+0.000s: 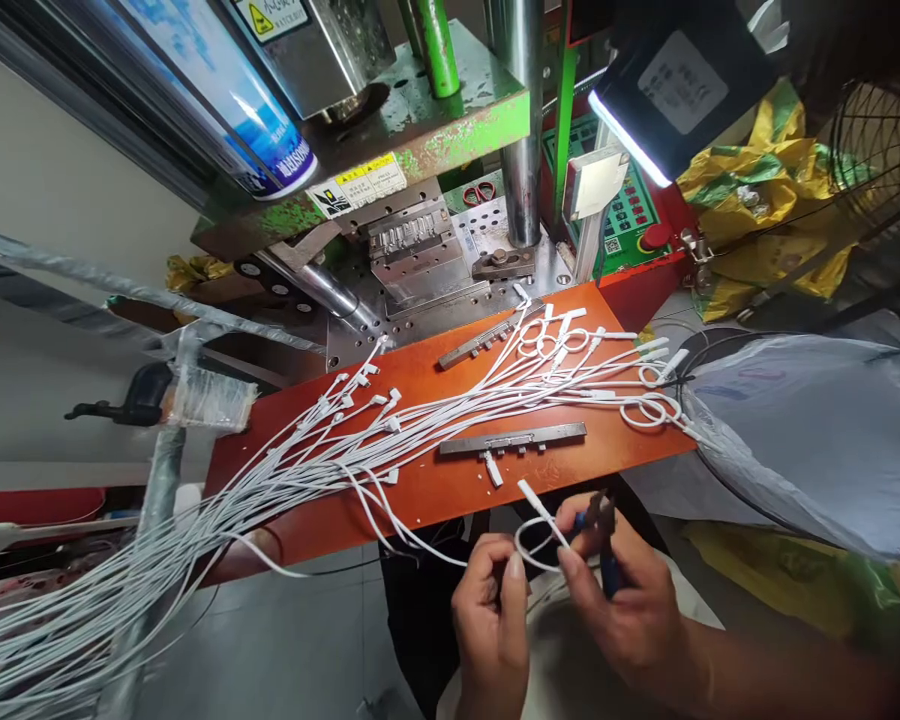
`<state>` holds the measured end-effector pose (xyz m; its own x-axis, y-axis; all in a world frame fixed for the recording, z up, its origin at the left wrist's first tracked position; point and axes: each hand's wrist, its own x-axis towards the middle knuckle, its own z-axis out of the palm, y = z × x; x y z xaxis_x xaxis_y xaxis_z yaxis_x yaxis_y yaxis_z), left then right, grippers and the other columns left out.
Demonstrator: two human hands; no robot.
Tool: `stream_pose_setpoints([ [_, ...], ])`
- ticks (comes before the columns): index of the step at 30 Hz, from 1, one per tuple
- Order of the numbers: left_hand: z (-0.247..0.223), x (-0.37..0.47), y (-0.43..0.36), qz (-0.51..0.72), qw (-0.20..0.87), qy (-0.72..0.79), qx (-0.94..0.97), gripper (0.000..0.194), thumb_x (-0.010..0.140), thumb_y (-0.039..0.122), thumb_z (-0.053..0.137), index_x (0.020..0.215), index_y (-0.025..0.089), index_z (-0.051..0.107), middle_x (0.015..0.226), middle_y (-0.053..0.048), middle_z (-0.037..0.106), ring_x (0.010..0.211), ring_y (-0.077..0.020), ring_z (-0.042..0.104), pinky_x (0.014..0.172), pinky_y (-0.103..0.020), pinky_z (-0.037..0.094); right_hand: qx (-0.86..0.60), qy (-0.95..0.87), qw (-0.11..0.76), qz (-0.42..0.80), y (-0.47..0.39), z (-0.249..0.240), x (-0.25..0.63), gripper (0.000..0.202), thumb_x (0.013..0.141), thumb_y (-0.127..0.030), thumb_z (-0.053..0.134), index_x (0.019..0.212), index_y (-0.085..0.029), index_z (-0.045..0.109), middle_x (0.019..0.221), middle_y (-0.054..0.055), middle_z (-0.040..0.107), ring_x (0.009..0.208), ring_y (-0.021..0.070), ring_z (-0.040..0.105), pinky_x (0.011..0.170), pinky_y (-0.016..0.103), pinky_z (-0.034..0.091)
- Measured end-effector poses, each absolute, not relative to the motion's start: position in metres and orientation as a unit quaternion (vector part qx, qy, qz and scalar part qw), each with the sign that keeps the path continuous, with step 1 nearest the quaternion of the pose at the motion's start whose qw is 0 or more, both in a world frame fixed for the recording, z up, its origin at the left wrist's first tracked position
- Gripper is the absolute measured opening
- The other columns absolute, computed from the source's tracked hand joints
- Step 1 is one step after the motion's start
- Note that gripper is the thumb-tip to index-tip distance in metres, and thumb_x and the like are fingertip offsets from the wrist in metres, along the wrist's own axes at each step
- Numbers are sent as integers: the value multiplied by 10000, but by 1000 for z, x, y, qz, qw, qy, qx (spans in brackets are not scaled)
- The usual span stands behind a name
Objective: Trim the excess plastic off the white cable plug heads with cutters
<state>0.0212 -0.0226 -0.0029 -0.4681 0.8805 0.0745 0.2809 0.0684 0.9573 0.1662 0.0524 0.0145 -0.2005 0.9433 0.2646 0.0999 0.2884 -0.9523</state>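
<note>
Near the bottom centre, my left hand (491, 610) is closed on a white cable (439, 556) that forms a small loop between my hands. My right hand (622, 590) pinches the same cable just below its white connector (534, 496) and also holds dark pliers with blue handles (606, 545). A large bundle of white cables (270, 480) with connectors lies across the orange board (412, 500). A metal bar (511, 440) rests on the board in front of my hands, with a white connector piece (493, 469) at its lower edge.
Behind the board stands a press with a metal mould (416, 245) and green plate (465, 140). A second metal bar (487, 338) lies near it. A lit lamp (630, 140) and control panel (630, 215) are at upper right. A plastic-lined container (817, 430) stands right.
</note>
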Motion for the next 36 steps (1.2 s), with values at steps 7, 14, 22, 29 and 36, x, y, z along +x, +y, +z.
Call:
stream_pose_setpoints([
  [7,8,4,-18,568,436,643,274,352,990,514,808,1044,167,834,823,-32,693,650,-137,622,618,-223,534,-234,-790,429,369,50,5,167,207,997,-12,507,1005,-194,605,1030,82,668,860,183,621,715,292,521],
  [14,7,-15,-12,604,453,559,342,105,1006,320,829,1019,233,886,959,-25,706,639,-79,631,599,-183,522,-288,-732,320,529,55,0,175,115,1103,-268,584,1018,-221,646,1055,65,692,918,196,678,811,300,570],
  [22,7,-15,-11,650,451,546,275,199,894,334,954,987,224,815,777,-30,823,504,-105,687,523,-179,578,-282,-573,111,762,89,12,211,419,1138,-597,544,1240,-236,732,1351,137,715,1276,314,688,1037,448,621],
  [29,8,-22,-4,690,502,486,191,255,899,436,940,915,212,818,753,-32,785,508,-83,647,502,-150,547,-251,-309,235,887,111,21,221,644,1132,-696,471,827,-172,688,964,135,756,725,192,738,503,227,539],
  [36,5,-28,-5,692,411,537,252,166,952,356,900,938,207,828,736,-3,745,524,-49,605,531,-113,517,-380,-430,466,673,107,25,229,510,1163,-592,451,840,-258,663,1145,102,768,1085,292,728,966,436,629],
])
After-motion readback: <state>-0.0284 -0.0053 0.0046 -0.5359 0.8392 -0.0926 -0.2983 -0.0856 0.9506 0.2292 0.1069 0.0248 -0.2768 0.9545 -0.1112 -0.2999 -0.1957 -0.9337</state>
